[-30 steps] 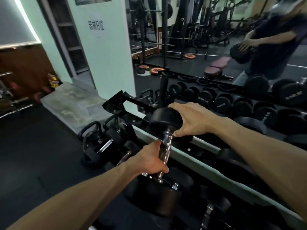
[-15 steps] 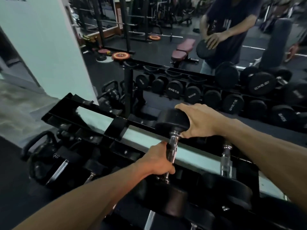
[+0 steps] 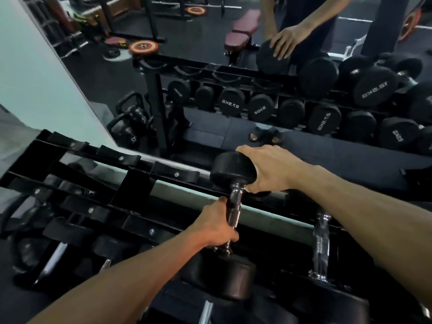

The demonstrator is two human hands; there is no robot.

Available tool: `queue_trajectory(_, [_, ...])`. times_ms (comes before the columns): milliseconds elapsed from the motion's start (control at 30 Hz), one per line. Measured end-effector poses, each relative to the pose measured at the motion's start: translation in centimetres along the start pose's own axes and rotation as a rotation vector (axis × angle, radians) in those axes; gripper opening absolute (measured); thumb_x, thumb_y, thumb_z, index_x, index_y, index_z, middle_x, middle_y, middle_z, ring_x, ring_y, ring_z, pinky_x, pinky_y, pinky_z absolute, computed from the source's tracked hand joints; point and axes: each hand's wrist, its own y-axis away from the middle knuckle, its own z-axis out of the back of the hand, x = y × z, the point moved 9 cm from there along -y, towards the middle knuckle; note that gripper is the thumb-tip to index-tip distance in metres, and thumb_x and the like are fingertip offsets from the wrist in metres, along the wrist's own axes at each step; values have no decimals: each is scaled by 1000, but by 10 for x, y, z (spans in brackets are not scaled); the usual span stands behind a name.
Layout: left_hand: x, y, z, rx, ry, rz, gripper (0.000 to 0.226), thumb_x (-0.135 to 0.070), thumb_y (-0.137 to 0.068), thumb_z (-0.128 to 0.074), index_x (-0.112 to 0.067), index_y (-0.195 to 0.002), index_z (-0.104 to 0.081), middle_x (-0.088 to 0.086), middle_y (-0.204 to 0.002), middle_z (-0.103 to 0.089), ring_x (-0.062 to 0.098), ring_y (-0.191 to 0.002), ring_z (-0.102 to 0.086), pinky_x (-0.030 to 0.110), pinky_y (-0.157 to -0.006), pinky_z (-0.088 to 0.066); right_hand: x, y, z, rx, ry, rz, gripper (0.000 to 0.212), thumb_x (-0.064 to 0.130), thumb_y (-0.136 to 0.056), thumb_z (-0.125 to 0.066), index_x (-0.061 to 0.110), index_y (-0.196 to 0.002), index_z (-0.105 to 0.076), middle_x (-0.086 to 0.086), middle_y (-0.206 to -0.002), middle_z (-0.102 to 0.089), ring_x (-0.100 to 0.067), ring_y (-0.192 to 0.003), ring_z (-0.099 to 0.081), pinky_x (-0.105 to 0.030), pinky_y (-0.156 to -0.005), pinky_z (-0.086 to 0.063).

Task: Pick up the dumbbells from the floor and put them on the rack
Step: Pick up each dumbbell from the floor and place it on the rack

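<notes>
Dumbbell (image 3: 234, 208): over the rack's (image 3: 163, 169) top tier, not clearly seated.
Left grip (image 3: 216, 226): wrapped round the handle.
Right grip (image 3: 268, 170): cupping the far head.
Risk: fingers likely pinched against a rail; releasing early could let it roll.

The dumbbell (image 3: 232, 220) has matte black rubber heads and a silvery chrome handle with a fine cross-hatched knurl pattern. The rack (image 3: 131, 181) is glossy black with small silver bolts on its cradles. A second dumbbell (image 3: 321, 244) on the rack shows the same chrome handle. In the mirror (image 3: 210, 101), the black dumbbell heads carry reversed white weight lettering. A weight plate (image 3: 143, 47) there is red and yellow around a dark centre, the bench (image 3: 243, 28) is maroon, and the floor (image 3: 14, 298) is dark grey. The wall (image 3: 35, 73) is pale mint green.
</notes>
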Motion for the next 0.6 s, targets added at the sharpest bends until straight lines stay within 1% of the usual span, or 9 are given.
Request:
queue_trajectory(100, [3, -14, -2, -1, -16, 11, 60, -15, -67, -82, -19, -115, -46, -2, -99, -59, 15, -87, -62, 23, -71, -52, -10, -9, -11, -5, -20, -8, 86, 48, -67, -77, 24, -140, -37, 2, -109, -67, -26, -99, -63, -41, -87, -51])
queue_trajectory(200, [6, -25, -6, 13, -31, 8, 62, -15, -67, -82, -19, -117, -47, -4, -94, -58, 14, -85, -61, 21, -68, -49, -19, -14, -25, 3, -42, -17, 88, 47, -68, -78, 23, -141, -36, 2, -108, -66, -25, -97, -63, -38, -87, -50])
queue_trajectory(267, [9, -29, -11, 29, -47, 9, 59, -16, -66, -82, -20, -114, -47, -4, -92, -58, 13, -81, -61, 20, -66, -47, -24, -14, -32, 17, -53, -33, 90, 47, -68, -79, 22, -143, -35, 1, -106, -66, -25, -96, -62, -38, -86, -50])
queue_trajectory(367, [18, -34, -19, 25, -50, 23, 53, -15, -66, -81, -19, -106, -47, -4, -90, -58, 9, -75, -59, 16, -58, -44, -26, -14, -44, 30, -65, -32, 88, 49, -68, -78, 23, -141, -36, 1, -105, -66, -26, -94, -63, -42, -85, -52])
queue_trajectory(433, [23, -36, -24, 18, -36, 41, 53, -16, -65, -82, -17, -107, -49, -2, -92, -60, 11, -77, -61, 19, -59, -46, -25, -14, -51, 39, -78, -28, 86, 47, -69, -78, 23, -140, -36, 1, -106, -66, -26, -94, -63, -43, -85, -52])
queue_trajectory(500, [24, -39, -26, 11, -24, 45, 54, -16, -65, -83, -20, -104, -48, -2, -94, -60, 13, -80, -61, 21, -63, -48, -26, -17, -52, 30, -69, -17, 87, 47, -68, -79, 23, -140, -37, 1, -108, -66, -26, -96, -63, -45, -86, -52])
queue_trajectory(600, [25, -39, -26, 1, -11, 52, 58, -18, -63, -85, -20, -110, -50, 0, -98, -62, 17, -85, -63, 25, -69, -51, -26, -19, -53, 33, -68, -6, 86, 48, -67, -78, 23, -139, -38, 1, -106, -67, -26, -95, -63, -44, -87, -51])
